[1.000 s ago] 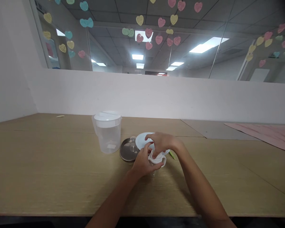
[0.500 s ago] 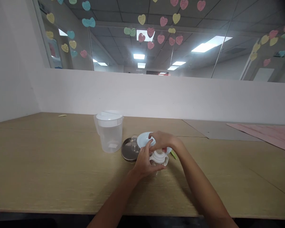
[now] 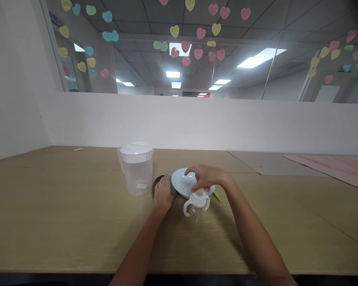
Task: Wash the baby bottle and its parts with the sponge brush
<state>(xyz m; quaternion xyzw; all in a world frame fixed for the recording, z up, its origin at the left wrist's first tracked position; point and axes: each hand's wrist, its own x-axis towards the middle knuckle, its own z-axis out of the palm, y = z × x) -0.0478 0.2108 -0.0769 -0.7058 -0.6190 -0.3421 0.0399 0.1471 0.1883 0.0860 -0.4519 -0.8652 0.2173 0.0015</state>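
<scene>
right hand [image 3: 207, 178] pinches the top of the baby bottle [image 3: 197, 203], which stands upright at frame centre on the table [image 3: 62, 222], just in front of the white plate [image 3: 181, 183]. left hand [image 3: 163, 194] lies flat, fingers loose, on the dark round lid [image 3: 154, 190] beside the clear pitcher [image 3: 136, 167]. best to keep the bottle vertical and the grip light.

Right hand [image 3: 208, 177]: fingers curled down over the top of the cup [image 3: 197, 201], touching its lid.
Left hand [image 3: 163, 195]: lies flat on the dark dish [image 3: 154, 187], palm down.
Cup: white, two handles, upright on the counter [image 3: 62, 210].
Plate [image 3: 181, 183]: white, just behind the cup.
Jug [image 3: 136, 168]: clear, white lid, left of the dish.
Cloth [image 3: 340, 167]: pink, far right.
</scene>
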